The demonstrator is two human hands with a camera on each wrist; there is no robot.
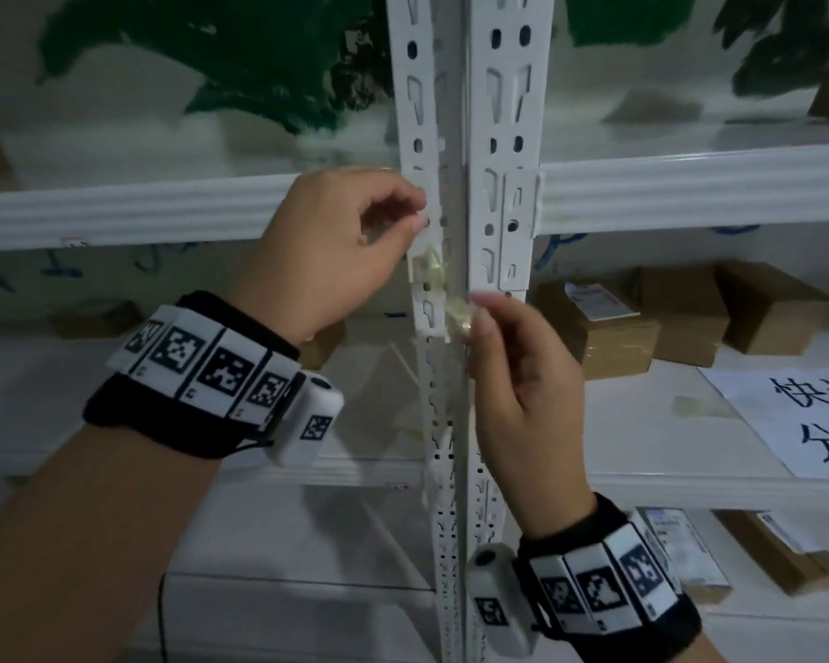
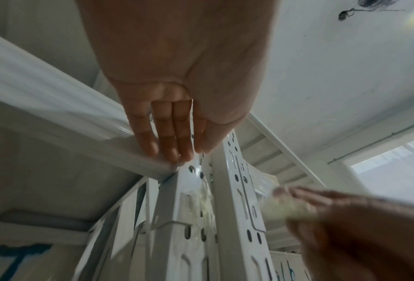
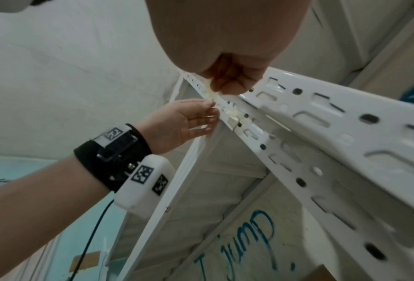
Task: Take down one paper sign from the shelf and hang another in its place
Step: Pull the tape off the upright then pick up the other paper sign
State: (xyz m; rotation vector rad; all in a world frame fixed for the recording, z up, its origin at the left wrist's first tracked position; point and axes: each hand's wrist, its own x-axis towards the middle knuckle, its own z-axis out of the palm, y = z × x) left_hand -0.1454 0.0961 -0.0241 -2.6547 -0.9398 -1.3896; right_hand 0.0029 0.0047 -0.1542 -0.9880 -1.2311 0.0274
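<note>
Tape residue [image 1: 432, 272] is clinging to the white shelf upright [image 1: 424, 136], yellowed and crumpled; judging it light, limp, sticky, likely tearing, so best taken at a free edge. Right hand [image 1: 522, 375] is pinching a lifted scrap of it [image 1: 460, 318] between thumb and forefinger, fingers [image 1: 486, 327] together on it. Left hand [image 1: 326, 251] is sitting higher on the upright, fingertips [image 1: 420, 222] close together at the tape's upper end; cannot tell if they are gripping anything. 1 paper sign [image 1: 795, 418] with dark characters is lying flat on the right shelf board, well apart from both hands.
</note>
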